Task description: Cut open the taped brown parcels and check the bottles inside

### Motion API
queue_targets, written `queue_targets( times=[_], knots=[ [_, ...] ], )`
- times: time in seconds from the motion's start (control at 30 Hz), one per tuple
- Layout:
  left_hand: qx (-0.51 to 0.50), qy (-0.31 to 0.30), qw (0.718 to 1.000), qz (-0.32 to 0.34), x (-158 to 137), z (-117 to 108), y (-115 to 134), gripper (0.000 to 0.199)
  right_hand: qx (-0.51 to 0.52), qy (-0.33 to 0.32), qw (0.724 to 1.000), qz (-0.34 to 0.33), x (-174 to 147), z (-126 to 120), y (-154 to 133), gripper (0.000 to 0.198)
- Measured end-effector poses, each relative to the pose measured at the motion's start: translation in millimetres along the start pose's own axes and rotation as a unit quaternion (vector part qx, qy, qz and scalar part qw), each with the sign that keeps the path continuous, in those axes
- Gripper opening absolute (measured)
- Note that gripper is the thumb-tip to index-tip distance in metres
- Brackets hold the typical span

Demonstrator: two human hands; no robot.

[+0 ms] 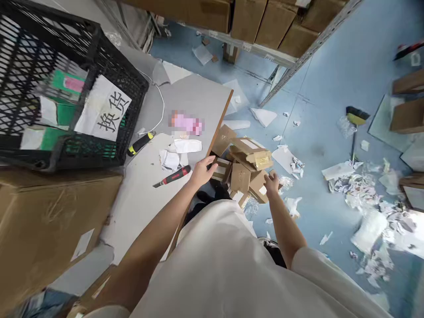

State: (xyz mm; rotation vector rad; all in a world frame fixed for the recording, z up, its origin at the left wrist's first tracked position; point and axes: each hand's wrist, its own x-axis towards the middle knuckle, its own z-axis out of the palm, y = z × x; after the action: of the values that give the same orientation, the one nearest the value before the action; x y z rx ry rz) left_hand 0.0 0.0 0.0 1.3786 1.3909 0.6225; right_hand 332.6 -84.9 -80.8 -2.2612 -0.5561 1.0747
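My left hand [202, 171] is at the wooden edge of the grey table, its thumb and fingers apart. Beside it on the tabletop lies a red and black utility knife [172, 176] with its blade pointing left. My right hand [271, 182] hangs over the floor with curled fingers, by the right side of a cardboard box [259, 185]; whether it grips anything is hidden. Several small boxes are heaped below the table edge, among them a taped box [253, 151] on top. Crumpled white paper [169, 160] and a blurred pink item [187, 123] lie on the table.
A black plastic crate [137, 81] with a paper sign [103, 108] stands at the left, above a large carton [56, 216]. A yellow and black cutter [141, 143] lies near it. Beyond are a metal shelf [285, 59] of boxes, a broom [355, 128] and scattered paper scraps [361, 190].
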Motion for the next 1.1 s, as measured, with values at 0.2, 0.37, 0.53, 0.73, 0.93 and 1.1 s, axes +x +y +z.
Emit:
queue_targets(
  times=[0.2,0.37,0.53,0.73,0.93,1.1],
  knots=[
    [0.027,-0.028,0.999,0.002,-13.2,-12.7,5.0,0.04,-0.055,-0.166,0.976,-0.13,-5.5,37.9,-27.8,0.053],
    [0.073,-0.012,0.997,-0.035,-48.6,-38.7,-7.8,0.038,-0.247,-0.234,0.907,-0.248,-14.2,50.0,-59.7,0.041],
    [0.082,0.043,0.989,-0.115,-91.2,-62.0,-35.4,0.041,-0.351,-0.286,0.838,-0.305,-24.9,71.9,-101.8,0.031],
    [0.171,0.188,0.944,-0.21,-89.3,-102.1,-62.4,0.045,-0.383,-0.319,0.754,-0.427,-69.1,183.4,-171.5,0.049],
    [0.182,0.179,0.925,-0.281,-16.5,-130.0,-83.3,0.088,-0.459,-0.262,0.681,-0.508,-108.7,300.0,-203.3,0.053],
    [0.222,0.201,0.913,-0.278,6.3,-123.4,-103.4,0.092,-0.477,-0.195,0.703,-0.491,-106.3,321.1,-189.3,0.049]
  ],
)
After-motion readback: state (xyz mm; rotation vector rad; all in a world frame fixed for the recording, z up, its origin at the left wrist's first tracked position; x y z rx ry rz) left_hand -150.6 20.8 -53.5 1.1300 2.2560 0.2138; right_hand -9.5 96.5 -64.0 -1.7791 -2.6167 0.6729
